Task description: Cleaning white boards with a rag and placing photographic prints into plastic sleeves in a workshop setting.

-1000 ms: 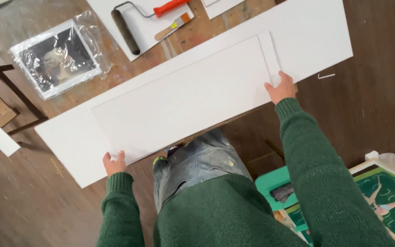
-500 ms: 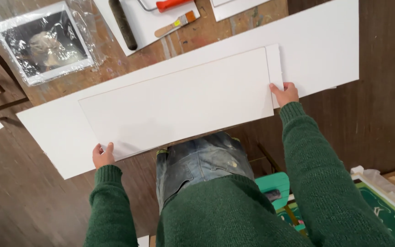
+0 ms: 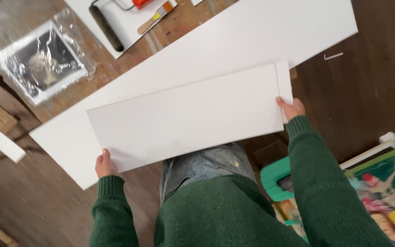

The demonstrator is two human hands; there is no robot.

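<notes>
Both hands gripping small white panel (image 3: 188,116) by its ends: left hand (image 3: 104,164) at 7 o'clock, right hand (image 3: 291,109) at 3; panel carried above large white board (image 3: 252,41); next needs level, square lowering.

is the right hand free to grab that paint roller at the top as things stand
Probably not: the right hand and left hand both grip the white panel, and the paint roller lies beyond the larger white board.

A square, dark-centred item wrapped in crinkled clear plastic film (image 3: 42,61) is seen lying at the upper left. At the lower right, a flat package with a colourful printed picture, green-bordered and partly covered in clear wrap (image 3: 385,192), is seen.
</notes>
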